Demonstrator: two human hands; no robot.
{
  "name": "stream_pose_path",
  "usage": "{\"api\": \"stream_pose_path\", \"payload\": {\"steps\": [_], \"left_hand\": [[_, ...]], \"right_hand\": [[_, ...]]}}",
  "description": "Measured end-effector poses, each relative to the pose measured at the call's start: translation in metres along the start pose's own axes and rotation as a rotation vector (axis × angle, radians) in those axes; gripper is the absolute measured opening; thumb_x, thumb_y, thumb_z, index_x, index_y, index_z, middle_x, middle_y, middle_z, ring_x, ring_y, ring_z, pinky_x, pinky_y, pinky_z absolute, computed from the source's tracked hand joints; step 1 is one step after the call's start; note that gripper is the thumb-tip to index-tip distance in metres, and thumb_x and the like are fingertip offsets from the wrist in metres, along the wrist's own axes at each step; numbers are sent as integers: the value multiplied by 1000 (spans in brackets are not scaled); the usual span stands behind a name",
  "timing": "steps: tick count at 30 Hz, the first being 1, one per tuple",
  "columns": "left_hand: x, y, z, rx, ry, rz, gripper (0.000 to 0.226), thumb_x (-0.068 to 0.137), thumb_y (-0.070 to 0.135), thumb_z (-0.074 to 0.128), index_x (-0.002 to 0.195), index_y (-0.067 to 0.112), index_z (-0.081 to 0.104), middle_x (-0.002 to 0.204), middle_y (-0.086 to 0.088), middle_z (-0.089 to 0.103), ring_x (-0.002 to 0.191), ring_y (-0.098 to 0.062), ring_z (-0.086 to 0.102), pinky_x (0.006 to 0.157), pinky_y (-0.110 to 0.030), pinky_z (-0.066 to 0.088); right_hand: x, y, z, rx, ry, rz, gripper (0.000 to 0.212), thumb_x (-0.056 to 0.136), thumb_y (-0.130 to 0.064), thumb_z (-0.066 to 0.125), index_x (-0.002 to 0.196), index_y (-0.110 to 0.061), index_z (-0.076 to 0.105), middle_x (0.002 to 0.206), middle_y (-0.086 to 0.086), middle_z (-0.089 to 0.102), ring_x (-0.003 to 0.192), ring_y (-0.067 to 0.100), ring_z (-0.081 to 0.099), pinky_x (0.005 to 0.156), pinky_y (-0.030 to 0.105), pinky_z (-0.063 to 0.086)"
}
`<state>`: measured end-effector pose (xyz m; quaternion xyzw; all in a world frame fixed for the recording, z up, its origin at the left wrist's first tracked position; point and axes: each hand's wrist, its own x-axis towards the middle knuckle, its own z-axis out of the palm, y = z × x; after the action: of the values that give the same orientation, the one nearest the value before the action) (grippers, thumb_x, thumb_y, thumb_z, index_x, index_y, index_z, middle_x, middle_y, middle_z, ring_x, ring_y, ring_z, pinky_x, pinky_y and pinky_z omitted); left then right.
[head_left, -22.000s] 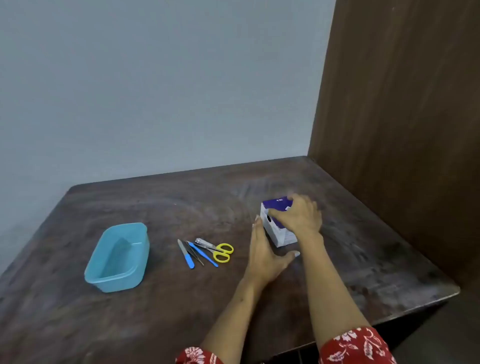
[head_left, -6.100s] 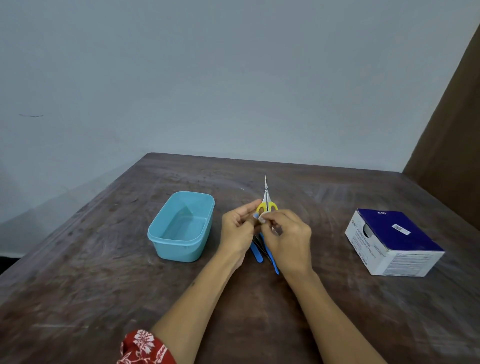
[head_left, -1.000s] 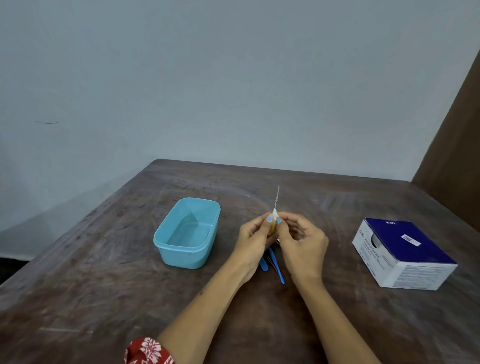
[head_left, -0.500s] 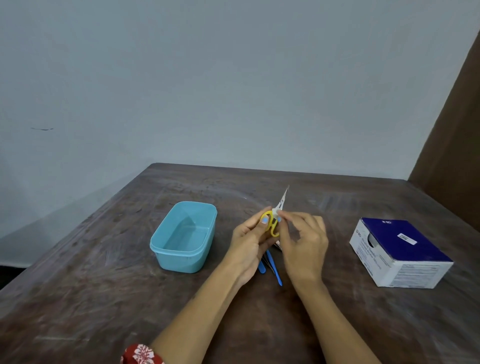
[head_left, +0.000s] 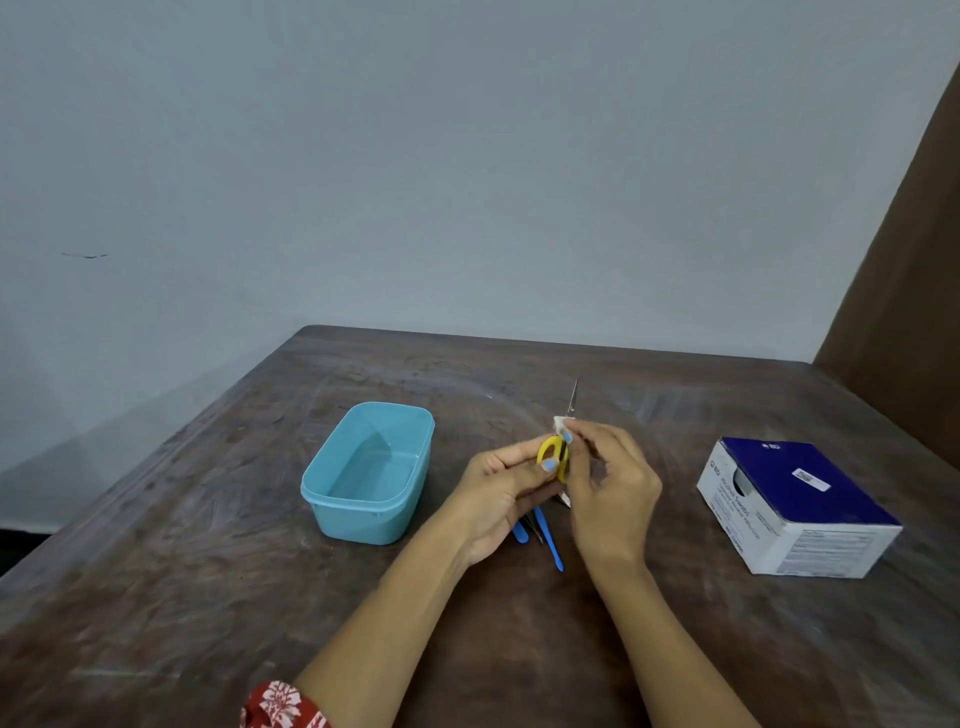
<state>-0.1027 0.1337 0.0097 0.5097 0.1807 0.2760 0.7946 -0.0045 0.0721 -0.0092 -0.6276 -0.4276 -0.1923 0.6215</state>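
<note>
Small scissors (head_left: 555, 453) with yellow handles are held above the dark wooden table, blades pointing up and away. My left hand (head_left: 501, 493) grips the yellow handles between thumb and fingers. My right hand (head_left: 608, 488) pinches a small white swab (head_left: 560, 425) against the scissors just above the handles. Under my hands lie blue-handled manicure tools (head_left: 550, 540) on the table, partly hidden.
A light blue plastic tub (head_left: 363, 506) stands open to the left of my hands. A blue and white box of alcohol swabs (head_left: 795, 506) sits at the right. The table (head_left: 208, 597) meets a grey wall behind and a brown panel on the right.
Over the last second the scissors turned in my left hand, and my right hand's pinch with the swab moved along them near the handles. The tub and box stayed put.
</note>
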Motion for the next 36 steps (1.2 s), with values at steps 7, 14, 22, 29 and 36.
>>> {"api": "stream_pose_path", "payload": {"steps": [7, 14, 22, 29, 36], "left_hand": [[2, -6, 6, 48, 112, 121, 36, 85, -8, 57, 116, 8, 63, 92, -4, 75, 88, -16, 71, 71, -25, 59], [-1, -5, 9, 121, 147, 191, 36, 81, -14, 59, 112, 4, 64, 77, 0, 74, 76, -11, 71, 64, -22, 58], [0, -6, 10, 208, 135, 164, 32, 81, -13, 58, 110, 1, 64, 82, -4, 72, 75, -11, 71, 64, -22, 58], [-1, -5, 8, 260, 174, 167, 28, 81, -11, 61, 107, -2, 65, 80, -6, 71, 67, -9, 69, 59, -18, 55], [-1, -9, 10, 345, 137, 146, 26, 82, -10, 60, 107, -4, 65, 89, -18, 70, 71, -13, 68, 65, -21, 57]], "right_hand": [[1, -2, 1, -50, 23, 12, 11, 74, -6, 73, 83, -11, 74, 79, -2, 70, 75, 14, 60, 67, 10, 42], [4, -7, 2, -2, 56, 29, 11, 75, -6, 73, 85, -11, 74, 75, -6, 66, 73, 14, 63, 65, 11, 44], [5, -7, 1, 8, 83, 44, 15, 76, -1, 73, 87, -10, 73, 77, -9, 61, 70, 16, 63, 63, 12, 46], [4, -7, 2, 1, 81, 36, 14, 73, -2, 74, 82, -13, 72, 71, -9, 58, 66, 16, 63, 62, 7, 43], [6, -7, 1, 8, 136, 62, 16, 74, 0, 72, 85, -12, 72, 74, -15, 57, 69, 18, 64, 61, 25, 51]]}}
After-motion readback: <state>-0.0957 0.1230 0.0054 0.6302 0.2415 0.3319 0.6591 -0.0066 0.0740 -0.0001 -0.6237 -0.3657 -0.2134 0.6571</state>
